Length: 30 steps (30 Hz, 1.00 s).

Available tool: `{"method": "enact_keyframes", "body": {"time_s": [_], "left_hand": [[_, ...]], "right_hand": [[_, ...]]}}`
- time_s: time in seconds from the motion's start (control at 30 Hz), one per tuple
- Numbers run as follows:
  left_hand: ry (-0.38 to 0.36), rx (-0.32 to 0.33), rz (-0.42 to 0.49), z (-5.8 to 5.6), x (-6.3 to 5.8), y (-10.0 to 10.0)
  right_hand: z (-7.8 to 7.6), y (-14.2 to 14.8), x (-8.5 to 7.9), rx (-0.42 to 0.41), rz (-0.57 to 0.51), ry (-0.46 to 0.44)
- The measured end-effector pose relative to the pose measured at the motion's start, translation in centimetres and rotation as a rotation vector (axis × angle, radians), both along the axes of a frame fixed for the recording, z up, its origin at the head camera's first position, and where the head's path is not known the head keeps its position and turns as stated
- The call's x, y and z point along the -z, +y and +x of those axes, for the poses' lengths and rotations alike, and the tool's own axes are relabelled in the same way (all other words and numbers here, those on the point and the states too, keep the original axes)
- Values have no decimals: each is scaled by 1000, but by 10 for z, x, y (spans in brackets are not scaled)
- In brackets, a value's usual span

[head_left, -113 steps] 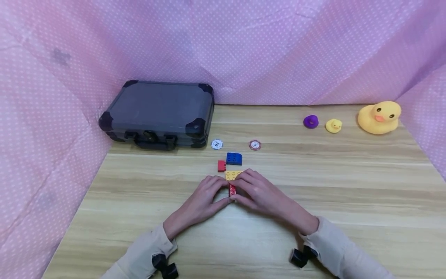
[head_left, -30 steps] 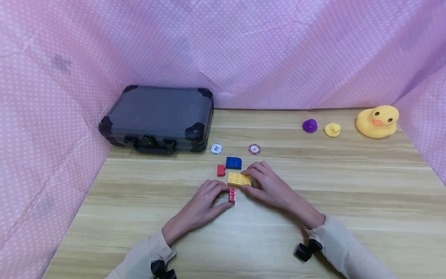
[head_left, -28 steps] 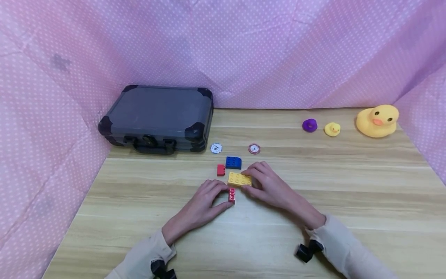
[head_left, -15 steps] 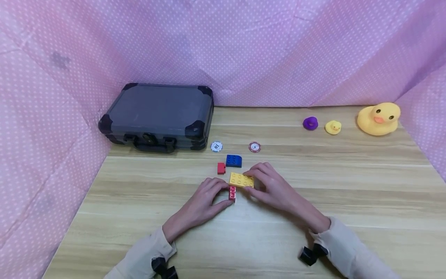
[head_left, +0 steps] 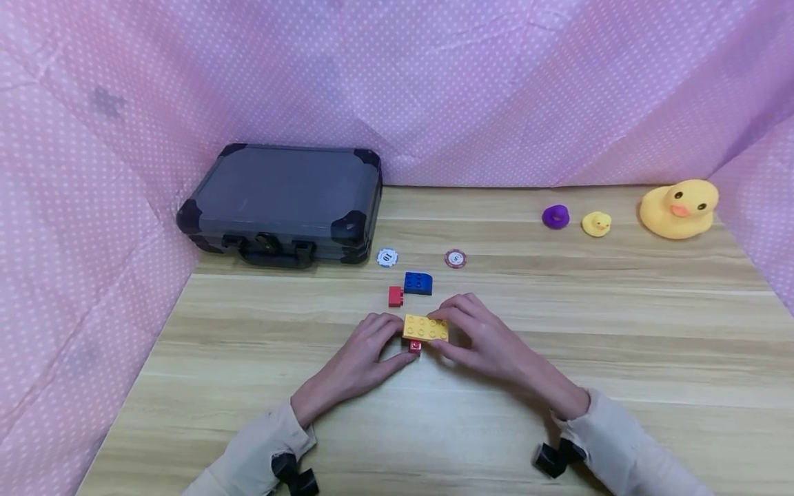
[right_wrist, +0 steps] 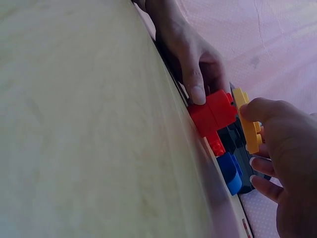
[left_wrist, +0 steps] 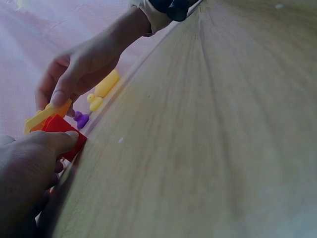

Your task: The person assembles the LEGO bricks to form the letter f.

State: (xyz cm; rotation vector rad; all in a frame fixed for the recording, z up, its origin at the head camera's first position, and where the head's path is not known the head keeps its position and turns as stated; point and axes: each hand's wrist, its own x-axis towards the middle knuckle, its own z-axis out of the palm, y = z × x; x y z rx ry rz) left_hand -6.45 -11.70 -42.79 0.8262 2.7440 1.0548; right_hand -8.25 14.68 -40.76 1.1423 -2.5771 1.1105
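Observation:
My left hand (head_left: 360, 355) pinches a stack of red bricks (right_wrist: 214, 113) standing on the table, thumb on the near side. A seam in the right wrist view shows two bricks joined. Between thumb and fingers my right hand (head_left: 486, 341) holds a flat yellow building brick (head_left: 425, 328), studs up, by its right end. The yellow brick is over the red stack and covers most of its top in the head view. In the right wrist view it lies slightly aslant, close to the red studs; whether they touch I cannot tell.
Beyond the hands lie a loose red brick (head_left: 395, 296), a blue brick (head_left: 418, 283), a white chip (head_left: 387, 257) and a red-rimmed chip (head_left: 455, 258). A grey case (head_left: 282, 200) stands back left. Purple (head_left: 555, 217), small yellow (head_left: 597, 224) and large yellow (head_left: 678, 209) ducks sit back right.
My right hand left the red stack, took the yellow brick from just beyond it, lifted it and brought it over the stack. My left hand has kept its hold on the red bricks.

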Motion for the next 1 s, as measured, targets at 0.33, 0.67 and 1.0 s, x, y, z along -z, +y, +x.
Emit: {"method": "enact_keyframes", "body": {"time_s": [0.33, 0.67, 1.0], "left_hand": [[18, 5, -17, -1, 1, -1], [23, 7, -6, 0, -1, -1], [29, 11, 1, -1, -1, -1]], "right_hand": [[1, -3, 1, -32, -8, 22], [1, -5, -1, -49, -2, 44], [1, -4, -3, -72, 24, 43]]}}
